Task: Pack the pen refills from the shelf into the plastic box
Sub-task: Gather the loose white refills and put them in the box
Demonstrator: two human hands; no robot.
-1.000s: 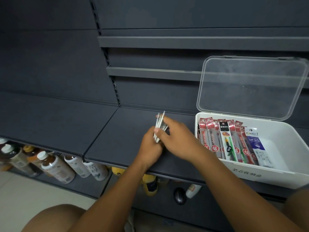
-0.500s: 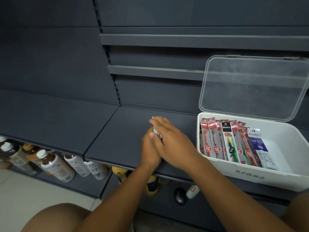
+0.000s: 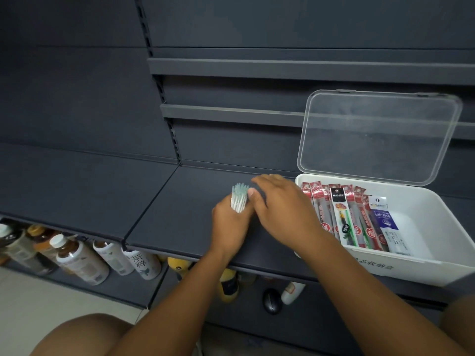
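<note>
A bundle of white pen refills [image 3: 239, 197] stands upright on the dark shelf [image 3: 180, 201], its tips pointing up. My left hand [image 3: 231, 224] grips the bundle from behind and below. My right hand [image 3: 280, 206] lies flat beside it on the right, fingers straight, thumb touching the bundle. The white plastic box [image 3: 421, 268] sits on the shelf to the right, its clear lid [image 3: 377, 134] standing open. Several red refill packets [image 3: 321, 209], a black-and-green packet [image 3: 343, 222] and a blue-and-white packet [image 3: 385, 222] lie in its left half.
The lower shelf holds several drink bottles [image 3: 77, 260] lying on their sides, plus yellow bottles [image 3: 227, 283] under my arms. Narrow grey rails [image 3: 231, 114] run across the back panel above. My knees show at the bottom edge.
The loose, splayed refills have been gathered into a tidy upright bundle in my left hand. My right hand, which covered them half a second ago, has slid right and flattened.
</note>
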